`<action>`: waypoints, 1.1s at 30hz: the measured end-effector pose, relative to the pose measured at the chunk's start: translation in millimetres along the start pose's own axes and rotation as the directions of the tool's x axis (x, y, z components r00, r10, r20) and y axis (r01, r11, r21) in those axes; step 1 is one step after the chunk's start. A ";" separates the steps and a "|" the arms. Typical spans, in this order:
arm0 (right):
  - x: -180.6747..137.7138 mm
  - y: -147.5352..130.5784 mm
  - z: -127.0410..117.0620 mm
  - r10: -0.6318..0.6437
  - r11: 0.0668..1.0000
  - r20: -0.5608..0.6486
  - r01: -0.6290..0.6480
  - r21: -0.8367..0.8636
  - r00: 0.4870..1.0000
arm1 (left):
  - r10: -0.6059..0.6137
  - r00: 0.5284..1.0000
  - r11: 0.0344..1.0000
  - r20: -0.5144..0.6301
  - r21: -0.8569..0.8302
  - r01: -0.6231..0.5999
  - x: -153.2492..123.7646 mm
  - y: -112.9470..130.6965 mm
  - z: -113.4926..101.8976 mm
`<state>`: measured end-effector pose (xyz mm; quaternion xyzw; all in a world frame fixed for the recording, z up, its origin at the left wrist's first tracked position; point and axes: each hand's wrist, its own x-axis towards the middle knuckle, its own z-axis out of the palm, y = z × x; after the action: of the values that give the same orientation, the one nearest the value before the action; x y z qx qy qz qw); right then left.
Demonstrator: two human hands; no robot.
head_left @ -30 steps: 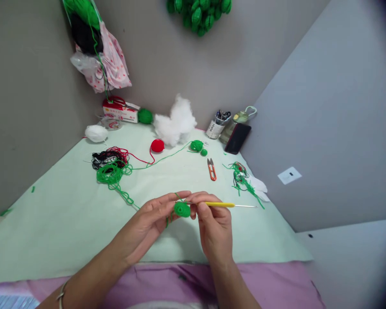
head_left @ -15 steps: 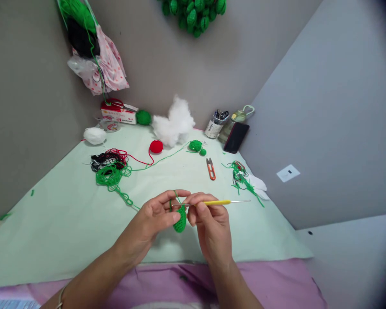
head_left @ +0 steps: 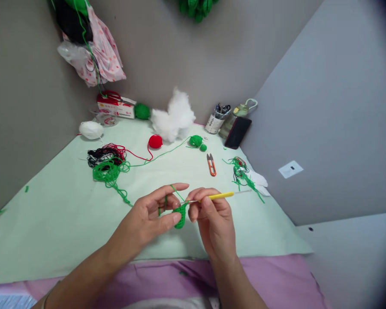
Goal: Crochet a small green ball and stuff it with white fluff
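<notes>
One counter (head_left: 67,231) is stretching beneath two hands, its surface showing toward both side edges. Near the front edge, the left hand (head_left: 152,210) is pinching one green piece (head_left: 180,218), forefinger lifting yarn (head_left: 177,193) clear; the right hand (head_left: 215,214) is gripping one hook (head_left: 221,196) between closed fingers.

Over counter (head_left: 61,240), near side: crochet piece (head_left: 180,218) in left hand (head_left: 149,214); hook (head_left: 221,196) in right hand (head_left: 218,219), its tip at the piece. Beyond left hand: yarn tangle (head_left: 107,171). Beyond right hand: snips (head_left: 211,167), thread offcuts (head_left: 242,174) farther right. Back, left to right: box (head_left: 120,109) with scissors (head_left: 112,95) on top, yarn ball (head_left: 142,111) beside it, stuffing (head_left: 173,118), pen cup (head_left: 215,123), bottle (head_left: 242,110). Phone (head_left: 238,133) tilted in front of bottle. Bag (head_left: 105,56) hanging above box.
</notes>
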<state>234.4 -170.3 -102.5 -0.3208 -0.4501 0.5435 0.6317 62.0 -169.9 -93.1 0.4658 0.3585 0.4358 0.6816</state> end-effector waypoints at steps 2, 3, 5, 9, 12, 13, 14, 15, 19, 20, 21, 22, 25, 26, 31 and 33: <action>1.7 -0.9 -1.4 0.016 1.000 0.022 -0.017 0.012 1.000 | -0.009 1.000 1.000 -0.010 0.000 0.009 0.8 0.1 -0.3; 2.6 -1.5 -2.3 0.017 1.000 0.033 -0.018 0.018 0.999 | -0.012 1.000 1.000 -0.010 -0.003 0.012 1.2 -0.4 -0.6; 4.4 -2.9 -4.5 0.009 1.000 0.053 -0.010 0.018 0.999 | -0.012 1.000 1.000 -0.005 -0.011 0.012 2.1 -2.3 -1.2; 4.8 -4.0 -8.7 -0.004 0.999 0.080 0.007 -0.033 0.997 | 0.013 0.999 1.000 -0.034 -0.007 -0.013 2.7 -5.7 -2.3; 1.2 -3.5 -10.5 -0.049 0.996 0.102 0.056 -0.069 0.994 | 0.025 0.998 1.000 -0.054 0.008 -0.025 2.5 -5.8 -2.6; -0.5 -3.3 -10.6 -0.070 0.993 0.108 0.079 -0.085 0.992 | 0.030 0.998 0.999 -0.058 0.018 -0.029 2.4 -5.6 -2.6; -2.3 -3.3 -10.5 -0.094 0.989 0.112 0.106 -0.105 0.989 | 0.039 0.997 0.999 -0.065 0.032 -0.037 2.4 -5.3 -2.5; -4.0 -3.3 -10.3 -0.118 0.983 0.115 0.132 -0.130 0.986 | 0.047 0.996 0.998 -0.070 0.049 -0.044 2.4 -5.0 -2.3; -8.3 -4.0 -9.1 -0.195 0.954 0.141 0.221 -0.203 0.971 | 0.053 0.993 0.994 -0.103 0.098 -0.043 1.7 -3.1 -0.1; -8.4 -4.3 -8.8 -0.203 0.950 0.145 0.231 -0.210 0.968 | 0.049 0.992 0.994 -0.114 0.101 -0.038 1.4 -2.5 0.7; -8.3 -4.6 -8.5 -0.209 0.947 0.148 0.238 -0.218 0.967 | 0.048 0.991 0.994 -0.124 0.104 -0.035 1.0 -1.8 1.4; -8.1 -5.0 -8.1 -0.215 0.942 0.151 0.246 -0.230 0.965 | 0.049 0.990 0.994 -0.134 0.106 -0.035 0.6 -1.2 2.1; -8.0 -6.1 -7.1 -0.252 0.907 0.174 0.295 -0.302 0.952 | 0.060 0.985 0.990 -0.161 0.134 -0.038 -0.6 0.4 3.4; -8.6 -6.3 -7.1 -0.269 0.886 0.191 0.321 -0.335 0.944 | 0.067 0.982 0.987 -0.174 0.153 -0.040 -0.9 0.8 4.0; -15.3 -4.9 -9.5 -0.367 0.736 0.305 0.475 -0.482 0.879 | 0.164 0.959 0.958 -0.233 0.268 -0.098 -2.1 3.5 9.6; -16.7 -3.6 -9.5 -0.389 0.718 0.308 0.496 -0.489 0.868 | 0.208 0.947 0.943 -0.244 0.306 -0.129 -2.6 4.0 11.7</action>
<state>244.4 -186.5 -106.7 -0.3205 -0.7073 0.2491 0.5788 70.4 -175.4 -85.4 0.5240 0.4668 0.4966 0.5107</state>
